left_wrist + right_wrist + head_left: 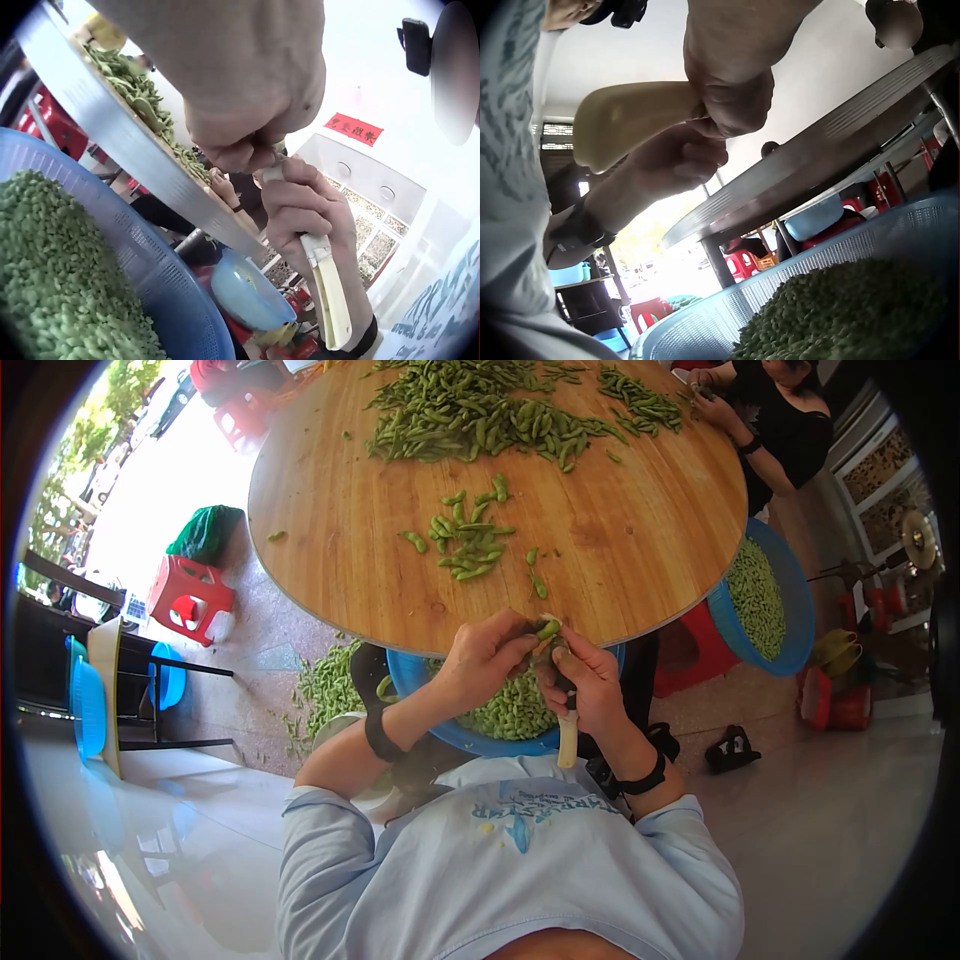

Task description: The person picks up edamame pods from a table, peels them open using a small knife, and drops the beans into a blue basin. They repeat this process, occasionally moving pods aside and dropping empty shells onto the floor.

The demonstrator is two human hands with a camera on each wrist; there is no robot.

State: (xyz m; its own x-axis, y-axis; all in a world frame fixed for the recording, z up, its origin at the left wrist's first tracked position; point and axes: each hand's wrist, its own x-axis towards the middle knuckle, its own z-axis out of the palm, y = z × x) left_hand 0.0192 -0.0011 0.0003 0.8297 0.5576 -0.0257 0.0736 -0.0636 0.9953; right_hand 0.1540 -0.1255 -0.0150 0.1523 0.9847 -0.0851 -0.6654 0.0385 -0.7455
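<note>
Over the near edge of the round wooden table (620,560), both hands meet at a green soybean pod (548,629). My left hand (478,665) pinches the pod between thumb and fingers. In my right hand (590,680) is a small knife (568,740), its cream handle (330,300) sticking out below the curled fingers. The blade is mostly hidden between the hands in the left wrist view. Directly beneath, a blue mesh basket (705,307) holds shelled green beans (510,710). Several loose pods (470,545) lie on the tabletop just ahead of the hands.
A large heap of pods (470,415) covers the table's far side. Another person (790,430) handles pods at the right. A second blue basket (795,600) of beans stands there. Pods and husks (335,685) lie on the floor at left, near a red stool (190,600).
</note>
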